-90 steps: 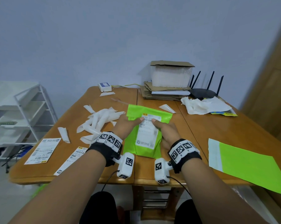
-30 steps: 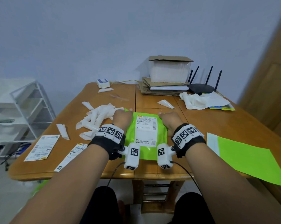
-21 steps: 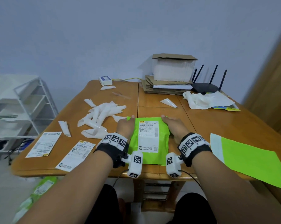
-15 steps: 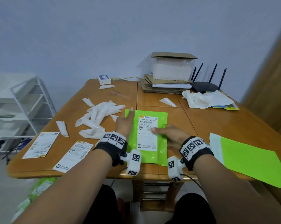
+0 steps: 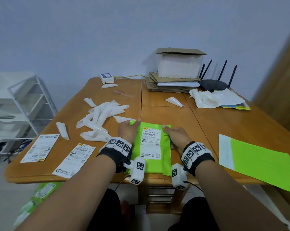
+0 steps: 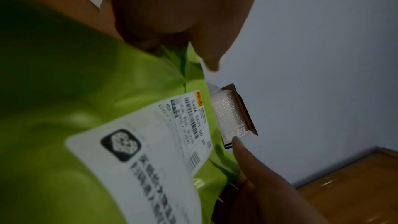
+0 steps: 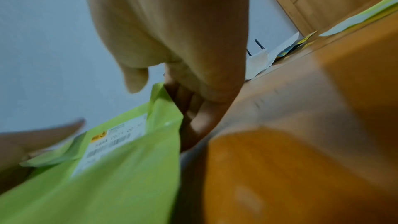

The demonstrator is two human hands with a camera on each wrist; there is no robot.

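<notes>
1. Fingers (image 7: 193, 108) of the right hand (image 5: 175, 135) curl in against the right edge of the green mailer bag (image 5: 164, 162), with the thumb lying on top near its far right corner, so this hand grasps the bag
2. At the far left corner the left hand (image 5: 126, 130) grasps the bag the same way: its thumb lies over the top face, and the head view hides its other fingers under the hand
3. The bag lies flat on the wooden table (image 5: 207, 134), at the middle of the near edge, with its white shipping label (image 5: 151, 142) facing up between the two hands
4. A heap of white paper strips (image 5: 102, 114) lies left of the bag, one strip just beside the left hand; two loose labels (image 5: 41, 147) lie near the left front edge
5. On the right, well apart from the hands, a flat green mailer (image 5: 260, 160) reaches past the table's near right edge
6. Along the far side sit a small white box (image 5: 106, 78), a cardboard stack (image 5: 170, 82) with a white-filled carton (image 5: 179, 67) on it, a black router (image 5: 214, 84) and crumpled white wrapping (image 5: 210, 99)
7. A pale wall (image 5: 107, 39) stands behind, a white shelf rack (image 5: 24, 104) to the left, a wooden door (image 5: 282, 89) to the right
8. Both forearms reach forward side by side, palms down, each wrist in a black band (image 5: 119, 145) with square-code tags
</notes>
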